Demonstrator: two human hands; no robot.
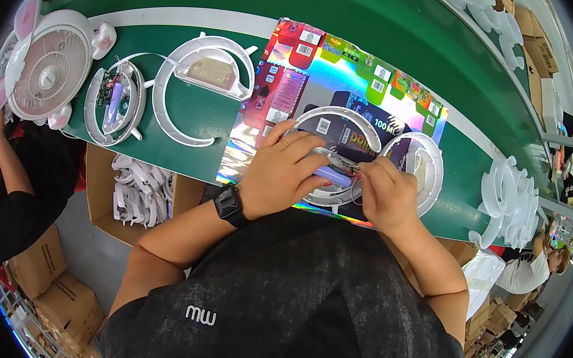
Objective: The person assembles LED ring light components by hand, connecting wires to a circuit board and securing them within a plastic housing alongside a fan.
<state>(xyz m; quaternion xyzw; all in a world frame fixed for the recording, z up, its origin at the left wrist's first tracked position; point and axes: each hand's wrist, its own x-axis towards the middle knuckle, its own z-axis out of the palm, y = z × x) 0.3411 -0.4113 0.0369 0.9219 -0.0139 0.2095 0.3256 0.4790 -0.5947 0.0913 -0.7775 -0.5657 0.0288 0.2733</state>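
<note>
A white round housing (331,200) lies before me on a shiny printed sheet (246,138), with a purple cylinder (333,175), probably a battery, inside it. My left hand (286,170) grips the housing's left side, its fingers bent over the rim and its thumb by the cylinder. On the other side, my right hand (390,193) is closed in a pinch on a thin wire (353,197) beside the cylinder; the exact fingertip contact is partly hidden. A white curved frame (341,113) arches behind the hands. Its joined ring-shaped part (436,185) rests right of my right hand.
Left on the green table (186,156) are another open housing (136,108) with circuit board and purple cylinder, and its white frame (175,53). A pink-and-white fan (51,70) stands by a co-worker. White parts (509,202) are stacked right. A carton (98,193) of white parts sits below.
</note>
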